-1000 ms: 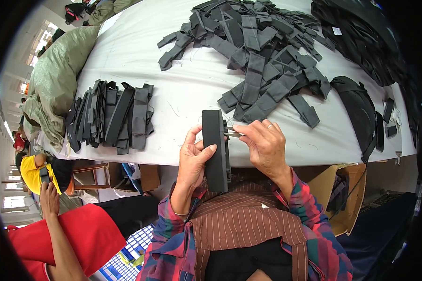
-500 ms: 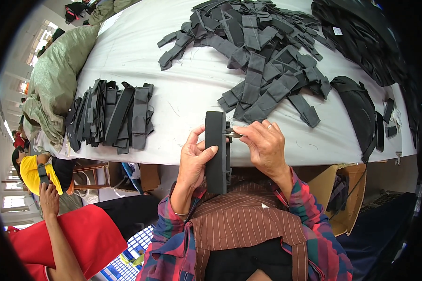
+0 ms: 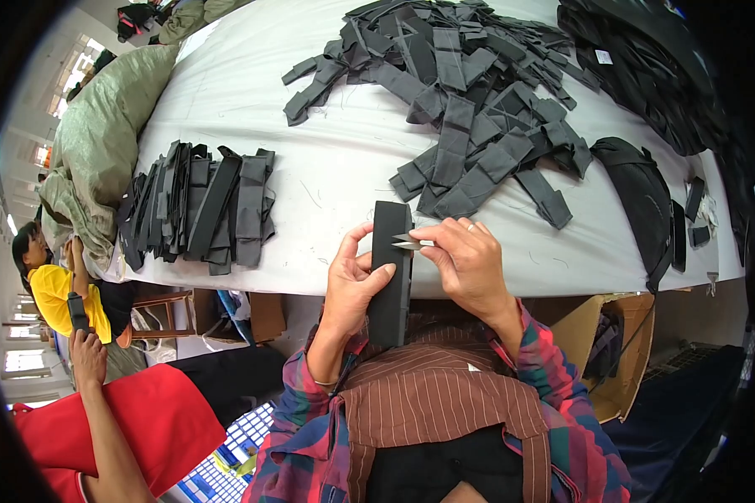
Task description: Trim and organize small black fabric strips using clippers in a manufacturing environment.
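left hand fingers clamped on black strap piece, upright just off the tabletop edge | right hand pinching small snips at its upper edge | looks light, floppy-ish, so grip mid-length

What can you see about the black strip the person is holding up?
The black strip is long, flat and dark, apparently padded fabric. It stands nearly upright at the white table's near edge. The left hand grips its side, thumb across the front. The right hand presses small metal snips to its upper edge.
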Demonstrator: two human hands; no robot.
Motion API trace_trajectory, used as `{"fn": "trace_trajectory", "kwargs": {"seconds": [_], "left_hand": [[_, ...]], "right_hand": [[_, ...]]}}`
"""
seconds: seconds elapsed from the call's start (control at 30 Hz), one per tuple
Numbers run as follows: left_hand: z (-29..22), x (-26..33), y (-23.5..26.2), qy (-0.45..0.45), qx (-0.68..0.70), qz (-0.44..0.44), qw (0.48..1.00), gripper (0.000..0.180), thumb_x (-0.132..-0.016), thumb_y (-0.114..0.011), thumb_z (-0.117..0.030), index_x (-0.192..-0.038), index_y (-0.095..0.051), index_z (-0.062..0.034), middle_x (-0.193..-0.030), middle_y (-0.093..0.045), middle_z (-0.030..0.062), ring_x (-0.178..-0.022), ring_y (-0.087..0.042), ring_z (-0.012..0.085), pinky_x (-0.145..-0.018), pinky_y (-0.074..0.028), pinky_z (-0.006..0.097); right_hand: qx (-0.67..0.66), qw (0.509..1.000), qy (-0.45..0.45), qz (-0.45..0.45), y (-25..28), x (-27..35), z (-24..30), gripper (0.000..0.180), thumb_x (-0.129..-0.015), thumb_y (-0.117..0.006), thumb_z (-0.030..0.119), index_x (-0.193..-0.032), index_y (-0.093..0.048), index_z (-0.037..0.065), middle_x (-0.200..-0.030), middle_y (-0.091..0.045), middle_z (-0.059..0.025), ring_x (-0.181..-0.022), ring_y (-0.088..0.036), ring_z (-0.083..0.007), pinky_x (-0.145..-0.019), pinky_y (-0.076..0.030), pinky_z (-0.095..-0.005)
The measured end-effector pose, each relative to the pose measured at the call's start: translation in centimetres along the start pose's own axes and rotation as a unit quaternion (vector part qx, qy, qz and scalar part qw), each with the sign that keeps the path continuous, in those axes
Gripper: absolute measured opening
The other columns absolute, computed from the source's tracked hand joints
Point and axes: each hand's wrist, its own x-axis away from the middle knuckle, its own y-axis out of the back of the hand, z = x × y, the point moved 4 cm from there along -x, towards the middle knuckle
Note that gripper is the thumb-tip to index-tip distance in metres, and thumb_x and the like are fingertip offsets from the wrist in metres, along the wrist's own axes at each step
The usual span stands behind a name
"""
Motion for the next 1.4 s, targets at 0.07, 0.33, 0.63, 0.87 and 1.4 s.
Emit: {"fn": "trace_trajectory", "kwargs": {"seconds": [0.07,0.33,0.63,0.87,1.4], "left_hand": [[0.1,0.1,0.0,-0.001,-0.050,0.005,0.999,0.061,-0.081,-0.057,0.008,-0.135,-0.031,-0.0027,-0.102,-0.065,0.0174,-0.086,-0.065,0.0165,-0.073,-0.055,0.026],[0.6,0.1,-0.2,0.023,-0.021,0.020,0.999,0.061,-0.081,-0.057,0.008,-0.135,-0.031,-0.0038,-0.098,-0.065,0.0147,-0.079,-0.066,0.0169,-0.068,-0.055,0.027],[0.0,0.3,-0.9,0.049,0.004,0.077,0.996,0.069,-0.079,-0.047,0.013,-0.142,-0.025,-0.0060,-0.106,-0.060,0.0211,-0.076,-0.068,0.0273,-0.066,-0.055,0.029],[-0.2,0.6,-1.0,0.102,-0.002,0.104,0.989,0.078,-0.077,-0.045,0.013,-0.147,-0.019,-0.0077,-0.107,-0.060,0.0217,-0.073,-0.068,0.0265,-0.064,-0.054,0.030],[-0.2,0.6,1.4,0.085,-0.061,0.038,0.994,0.025,-0.089,-0.046,-0.001,-0.107,-0.063,-0.0048,-0.082,-0.065,0.0105,-0.077,-0.062,0.0126,-0.066,-0.050,0.023]], "right_hand": [[0.002,1.000,0.009,-0.001,-0.3,-0.1,0.3,0.016,-0.074,-0.068,0.009,-0.090,-0.065,0.011,-0.074,-0.060,-0.0024,-0.066,-0.053,-0.0230,-0.061,-0.037,-0.0339],[0.030,0.999,0.033,0.013,-0.8,-0.3,0.3,0.013,-0.074,-0.068,0.008,-0.087,-0.066,0.010,-0.072,-0.061,-0.0031,-0.063,-0.053,-0.0229,-0.059,-0.037,-0.0334],[-0.012,1.000,-0.023,-0.013,0.4,-1.2,-1.4,0.015,-0.077,-0.065,0.008,-0.092,-0.066,0.009,-0.074,-0.062,-0.0033,-0.064,-0.053,-0.0215,-0.061,-0.037,-0.0323],[0.013,0.999,0.034,0.002,0.5,-1.7,-1.1,0.015,-0.076,-0.066,0.008,-0.091,-0.065,0.011,-0.071,-0.059,-0.0010,-0.065,-0.051,-0.0212,-0.060,-0.034,-0.0327],[-0.174,0.976,-0.131,0.014,1.7,-0.5,-1.8,0.014,-0.081,-0.062,0.005,-0.094,-0.066,0.004,-0.083,-0.065,-0.0061,-0.073,-0.059,-0.0181,-0.066,-0.044,-0.0286]]}}
